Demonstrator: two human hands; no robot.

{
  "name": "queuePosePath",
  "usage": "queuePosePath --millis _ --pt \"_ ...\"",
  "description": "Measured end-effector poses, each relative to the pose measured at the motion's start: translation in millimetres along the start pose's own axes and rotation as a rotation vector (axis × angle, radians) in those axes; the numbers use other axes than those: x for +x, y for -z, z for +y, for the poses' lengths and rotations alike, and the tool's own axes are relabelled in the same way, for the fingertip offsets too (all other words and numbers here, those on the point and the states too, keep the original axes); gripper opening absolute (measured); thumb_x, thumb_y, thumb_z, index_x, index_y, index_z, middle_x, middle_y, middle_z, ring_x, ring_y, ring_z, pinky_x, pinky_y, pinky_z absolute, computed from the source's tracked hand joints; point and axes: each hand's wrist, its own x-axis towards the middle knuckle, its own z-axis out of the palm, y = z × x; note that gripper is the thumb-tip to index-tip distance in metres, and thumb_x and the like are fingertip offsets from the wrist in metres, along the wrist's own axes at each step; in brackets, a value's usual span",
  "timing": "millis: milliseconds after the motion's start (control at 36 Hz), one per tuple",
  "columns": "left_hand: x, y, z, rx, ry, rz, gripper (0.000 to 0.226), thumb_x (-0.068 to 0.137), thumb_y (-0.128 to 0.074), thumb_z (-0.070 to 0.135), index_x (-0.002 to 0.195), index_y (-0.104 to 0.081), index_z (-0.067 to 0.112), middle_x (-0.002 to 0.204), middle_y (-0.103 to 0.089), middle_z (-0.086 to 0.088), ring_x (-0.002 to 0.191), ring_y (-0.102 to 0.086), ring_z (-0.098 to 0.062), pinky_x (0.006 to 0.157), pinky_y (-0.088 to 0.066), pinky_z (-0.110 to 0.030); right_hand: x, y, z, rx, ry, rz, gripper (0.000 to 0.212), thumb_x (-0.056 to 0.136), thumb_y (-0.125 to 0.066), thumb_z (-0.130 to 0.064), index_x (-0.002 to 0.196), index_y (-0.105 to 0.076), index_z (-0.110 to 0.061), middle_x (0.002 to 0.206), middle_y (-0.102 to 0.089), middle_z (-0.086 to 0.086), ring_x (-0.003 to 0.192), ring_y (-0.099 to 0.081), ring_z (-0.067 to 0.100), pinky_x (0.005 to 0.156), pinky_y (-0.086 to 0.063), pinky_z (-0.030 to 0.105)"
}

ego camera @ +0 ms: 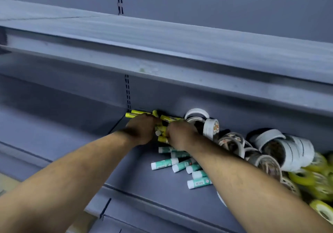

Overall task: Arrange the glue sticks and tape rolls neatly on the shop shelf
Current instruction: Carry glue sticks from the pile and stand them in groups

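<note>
Grip first: left hand (142, 130) and right hand (180, 136) both curl round 1 bunch of yellow sticks (162, 139) at the shelf (144, 187) back. Loose squeeze, and they could spill onto green sticks (163, 164) or knock tape rolls (232, 142) beside.

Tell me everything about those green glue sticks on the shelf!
The green glue sticks are small, plastic-looking tubes: teal labelled bodies, white caps. About seven lie flat in a loose jumble on the grey shelf, caps mostly pointing left. The right arm crosses above their right ends, hiding part of them. The left hand and right hand grip yellow glue sticks instead.
</note>
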Motion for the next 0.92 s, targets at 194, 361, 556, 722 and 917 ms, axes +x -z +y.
queuePosePath --millis 194,361,556,722,917 --pt "8.6 -10.5 -21.3 -0.039 -0.064 -0.032 0.026 0.091 -0.056 0.026 0.116 -0.064 0.03 0.12 -0.065 -0.002 0.111 -0.06 -0.024 0.086 -0.045 -0.03 9.3 -11.9 -10.8 0.062 -0.047 -0.051 0.019 0.079 -0.063 -0.015 0.09 -0.078 -0.021 0.092 -0.075 -0.004 0.091 -0.069 0.023 0.082 -0.06 0.035" --pt "3.1 -15.4 -42.8 -0.122 -0.024 -0.073 0.056 0.087 -0.05 0.018 0.137 -0.046 0.042 0.137 -0.055 0.002 0.123 -0.054 -0.027 0.093 -0.044 -0.03 8.1 -14.5 -18.4 0.096 -0.008 -0.049 0.028 0.086 -0.066 -0.021 0.111 -0.075 -0.03 0.12 -0.071 -0.01 0.116 -0.062 0.017 0.095 -0.051 0.027" --pt "-4.3 -10.1 -59.1 -0.327 -0.052 0.008 0.044 0.092 -0.052 0.014 0.129 -0.059 0.037 0.127 -0.064 0.007 0.116 -0.059 -0.019 0.093 -0.042 -0.023 7.9 -22.1 -26.0 0.091 0.099 -0.051 0.052 0.092 -0.056 -0.016 0.132 -0.058 -0.049 0.14 -0.058 -0.006 0.128 -0.052 0.019 0.098 -0.041 0.024" --pt "-9.6 -2.4 -66.3 -0.394 0.067 -0.003 0.034 0.095 -0.051 0.015 0.123 -0.055 0.033 0.074 -0.055 0.015 0.063 -0.055 -0.001 0.067 -0.04 -0.021 5.2 -18.8 -30.3 0.024 0.186 -0.077 0.045 0.095 -0.053 -0.017 0.129 -0.056 -0.046 0.128 -0.06 -0.003 0.123 -0.052 0.025 0.097 -0.044 0.032" --pt "-19.2 9.1 -68.2 -0.458 0.174 -0.033 0.048 0.082 -0.061 0.008 0.121 -0.051 0.035 0.088 -0.062 0.001 0.075 -0.06 -0.014 0.064 -0.048 -0.025 12.4 -22.7 -34.2 -0.044 0.246 -0.064 0.044 0.089 -0.06 -0.017 0.122 -0.052 -0.044 0.106 -0.055 -0.006 0.111 -0.054 0.026 0.084 -0.045 0.031"
